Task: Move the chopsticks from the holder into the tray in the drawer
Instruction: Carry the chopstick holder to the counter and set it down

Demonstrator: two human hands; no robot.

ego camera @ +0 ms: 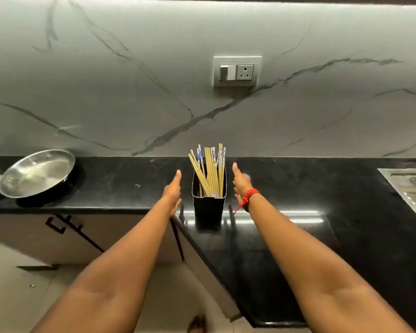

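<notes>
A black rectangular holder (208, 210) stands upright on the black countertop (298, 200), near the corner. Several chopsticks (210, 171) stick up out of it, most plain bamboo, a few with blue-and-white patterned tops. My left hand (173, 191) is stretched out flat just left of the holder, fingers straight, holding nothing. My right hand (241, 182), with a red thread around the wrist, reaches forward just right of the holder, also with nothing in it. Neither hand touches the holder. No drawer tray is in view.
A steel frying pan (36, 173) rests on the counter at the left. A steel sink drainboard (411, 186) is at the right edge. A switch and socket plate (237, 71) sits on the marble wall. Shut cabinet fronts with black handles (65, 225) lie below the counter.
</notes>
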